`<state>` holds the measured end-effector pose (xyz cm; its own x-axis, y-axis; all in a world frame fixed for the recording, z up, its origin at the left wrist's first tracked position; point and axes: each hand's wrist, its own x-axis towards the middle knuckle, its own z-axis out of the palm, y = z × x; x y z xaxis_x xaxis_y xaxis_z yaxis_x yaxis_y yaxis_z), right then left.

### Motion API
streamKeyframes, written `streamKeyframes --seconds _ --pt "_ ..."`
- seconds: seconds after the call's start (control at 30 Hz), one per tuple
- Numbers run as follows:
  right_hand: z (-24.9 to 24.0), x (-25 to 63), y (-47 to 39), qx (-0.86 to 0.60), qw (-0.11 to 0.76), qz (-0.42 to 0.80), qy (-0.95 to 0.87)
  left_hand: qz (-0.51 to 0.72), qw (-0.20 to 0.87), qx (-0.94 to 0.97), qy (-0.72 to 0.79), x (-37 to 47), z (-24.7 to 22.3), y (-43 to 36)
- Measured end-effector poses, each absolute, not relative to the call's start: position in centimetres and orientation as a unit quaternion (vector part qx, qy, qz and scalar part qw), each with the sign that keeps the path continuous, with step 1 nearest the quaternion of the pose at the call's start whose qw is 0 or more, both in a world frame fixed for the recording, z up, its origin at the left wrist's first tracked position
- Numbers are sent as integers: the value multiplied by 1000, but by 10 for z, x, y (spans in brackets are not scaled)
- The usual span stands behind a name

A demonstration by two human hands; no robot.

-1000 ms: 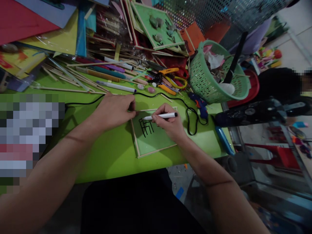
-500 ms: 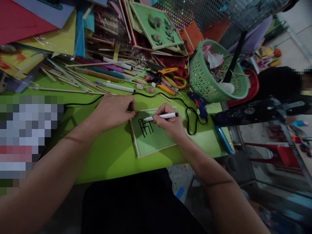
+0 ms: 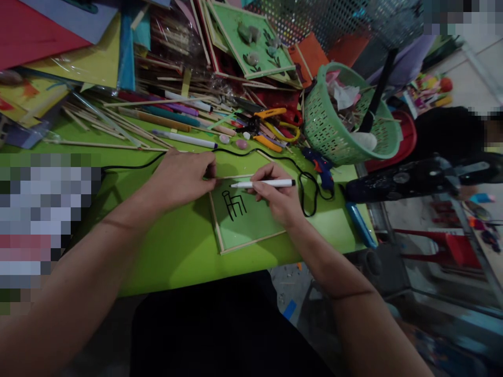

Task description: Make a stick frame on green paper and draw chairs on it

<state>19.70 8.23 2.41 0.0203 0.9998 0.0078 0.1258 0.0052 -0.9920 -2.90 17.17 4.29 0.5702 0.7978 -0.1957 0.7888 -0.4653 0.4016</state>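
Note:
A green card (image 3: 251, 230) edged with thin wooden sticks lies on the bright green table. On it is a black line drawing of a chair (image 3: 234, 205). My right hand (image 3: 277, 193) is closed around a white marker (image 3: 277, 183) with a black end. The marker's tip hovers over or touches the card just above the chair; which one I cannot tell. My left hand (image 3: 183, 175) is at the card's upper left corner, thumb and curled fingers closed on the frame there. The right side of the card is partly hidden by my right hand.
Behind the card are a glue gun (image 3: 323, 170) with a black cord, pliers (image 3: 271, 113), scissors (image 3: 285, 131), pens and loose wooden sticks (image 3: 113, 123). A green basket (image 3: 334, 125) stands at the right. Another framed card with stones (image 3: 251, 42) lies at the back.
My right hand has shifted slightly up and right, and the marker tip has moved off the chair's lines to just above them. The left hand stays in place.

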Motion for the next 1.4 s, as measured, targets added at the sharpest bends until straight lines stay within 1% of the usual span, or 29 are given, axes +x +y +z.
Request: streamKeyframes --seconds 0.07,0.23,0.43,1.1,1.4 --pt "24 199 81 -517 482 481 -519 8 232 855 463 -29 44 171" --pt "27 197 77 -514 443 495 -543 21 232 852 469 -28 42 171" --pt "32 192 77 -544 410 488 -546 22 227 856 465 -29 41 172" --pt "34 192 76 -554 381 455 -585 27 220 858 463 -29 38 173" --pt "37 190 77 -560 389 441 -584 39 218 864 452 -31 38 173"
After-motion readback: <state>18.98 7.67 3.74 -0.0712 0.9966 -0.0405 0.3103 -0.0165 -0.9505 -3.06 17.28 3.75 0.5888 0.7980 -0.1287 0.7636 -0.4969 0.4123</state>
